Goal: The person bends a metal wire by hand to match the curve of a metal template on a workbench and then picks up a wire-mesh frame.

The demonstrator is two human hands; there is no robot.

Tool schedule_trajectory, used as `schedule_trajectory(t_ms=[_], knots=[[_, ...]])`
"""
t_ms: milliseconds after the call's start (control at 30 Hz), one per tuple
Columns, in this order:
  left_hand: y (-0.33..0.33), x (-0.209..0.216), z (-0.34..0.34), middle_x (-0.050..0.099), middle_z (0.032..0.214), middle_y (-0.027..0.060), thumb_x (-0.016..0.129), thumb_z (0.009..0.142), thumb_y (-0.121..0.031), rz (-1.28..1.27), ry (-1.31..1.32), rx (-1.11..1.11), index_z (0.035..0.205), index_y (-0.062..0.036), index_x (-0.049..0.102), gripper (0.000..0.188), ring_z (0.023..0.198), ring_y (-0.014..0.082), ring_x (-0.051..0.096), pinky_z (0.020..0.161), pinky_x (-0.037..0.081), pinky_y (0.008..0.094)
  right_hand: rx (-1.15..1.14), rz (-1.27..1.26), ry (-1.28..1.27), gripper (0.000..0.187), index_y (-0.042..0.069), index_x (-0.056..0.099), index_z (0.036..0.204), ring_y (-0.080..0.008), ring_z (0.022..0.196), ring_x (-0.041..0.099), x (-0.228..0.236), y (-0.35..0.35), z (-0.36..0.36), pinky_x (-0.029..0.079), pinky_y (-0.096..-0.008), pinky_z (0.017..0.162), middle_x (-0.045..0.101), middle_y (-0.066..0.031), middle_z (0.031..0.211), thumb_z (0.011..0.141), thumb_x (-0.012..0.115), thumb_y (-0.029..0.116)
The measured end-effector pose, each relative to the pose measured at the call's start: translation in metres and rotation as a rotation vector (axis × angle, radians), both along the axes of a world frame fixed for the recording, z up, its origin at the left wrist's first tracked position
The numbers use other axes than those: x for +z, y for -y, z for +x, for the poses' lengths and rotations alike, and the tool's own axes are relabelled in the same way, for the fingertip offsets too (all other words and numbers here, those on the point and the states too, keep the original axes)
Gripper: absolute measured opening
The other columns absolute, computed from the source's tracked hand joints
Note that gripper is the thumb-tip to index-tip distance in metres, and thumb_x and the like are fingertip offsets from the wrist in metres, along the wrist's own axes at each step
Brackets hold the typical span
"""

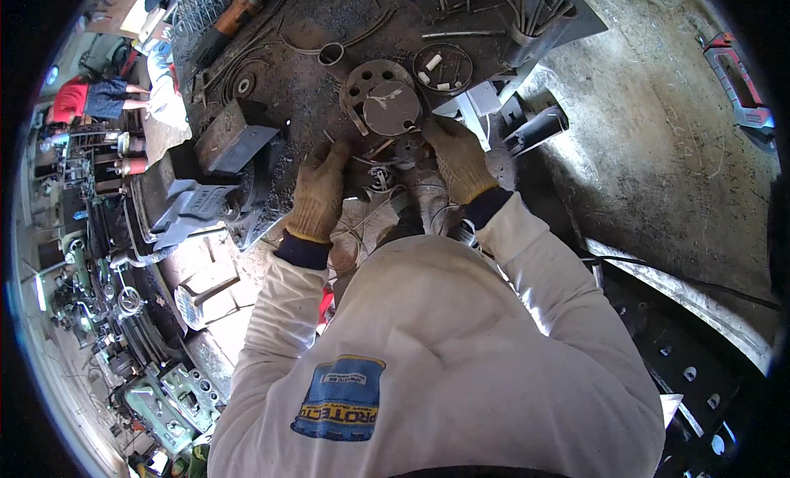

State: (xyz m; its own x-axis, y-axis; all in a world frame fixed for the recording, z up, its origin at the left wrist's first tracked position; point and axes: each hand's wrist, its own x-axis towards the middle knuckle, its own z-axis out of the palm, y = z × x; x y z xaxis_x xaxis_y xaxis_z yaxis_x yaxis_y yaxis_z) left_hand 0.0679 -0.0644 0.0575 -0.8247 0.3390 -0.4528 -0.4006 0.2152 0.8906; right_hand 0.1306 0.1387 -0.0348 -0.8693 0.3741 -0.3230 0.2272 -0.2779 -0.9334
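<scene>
Left hand: The worker's gloved left hand (319, 186) is poised at the near edge of the bench (300, 116), its fingers bent forward; whether they grip anything cannot be told from this angle

Right hand: The gloved right hand (459, 159) reaches in from the other side, fingers at the near right rim of a steel disc; whether they have closed on it cannot be made out

Steel disc: The grey disc (390, 106), notched near its rim, lies between and just beyond the two gloves, overlapping a larger round plate (356, 86) pierced with holes

Near the disc: A short tube (333, 56) stands behind the plate to the left, while a round dark tray (424, 82) of small white pieces sits to the right

Far side: A container (527, 48) bristles with thin rods at right, opposite an orange-bodied power tool (237, 16) at far left

Left end: A blue-grey vise (193, 205) sits beside a rectangular steel block (237, 138)

Workshop: A person in a red top (72, 99) appears at upper left, with green machinery (152, 412) below

Clothing: The worker wears an off-white jacket (485, 338) with dark cuffs
</scene>
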Motion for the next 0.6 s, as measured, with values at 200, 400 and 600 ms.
schedule_trajectory(t_ms=[200,400,600], knots=[[0.002,-0.025,-0.028,0.07,0.095,0.014,0.057,0.098,-0.027,0.11,0.037,0.082,0.113,0.0004,0.06,0.032,0.071,0.0206,0.068,0.055,0.054,0.0305,-0.096,-0.384,0.045,0.033,-0.002,0.063,0.115,-0.0171,0.08,0.066,0.053,0.015,-0.002,0.053,-0.0276,0.073,0.067,-0.0104,0.107,0.093,0.061,0.023],[0.021,-0.071,-0.036,0.069,0.102,0.015,0.056,0.098,-0.022,-0.039,-0.272,-0.216,0.116,0.0027,0.057,0.031,0.08,0.0208,0.069,0.058,0.056,0.0302,0.162,-0.002,0.042,0.027,-0.001,0.066,0.107,-0.0164,0.076,0.064,0.036,0.016,-0.004,0.053,-0.03,0.069,0.069,-0.0084,0.093,0.092,0.059,0.02],[0.003,-0.042,-0.02,0.067,0.109,0.0144,0.046,0.101,-0.014,0.14,0.005,-0.309,0.125,0.0035,0.054,0.031,0.085,0.0206,0.067,0.065,0.056,0.0303,-0.065,-0.003,0.023,0.028,0.0,0.067,0.106,-0.0131,0.068,0.061,0.004,0.015,-0.019,0.049,-0.0268,0.06,0.065,-0.0039,0.083,0.09,0.06,0.023]])
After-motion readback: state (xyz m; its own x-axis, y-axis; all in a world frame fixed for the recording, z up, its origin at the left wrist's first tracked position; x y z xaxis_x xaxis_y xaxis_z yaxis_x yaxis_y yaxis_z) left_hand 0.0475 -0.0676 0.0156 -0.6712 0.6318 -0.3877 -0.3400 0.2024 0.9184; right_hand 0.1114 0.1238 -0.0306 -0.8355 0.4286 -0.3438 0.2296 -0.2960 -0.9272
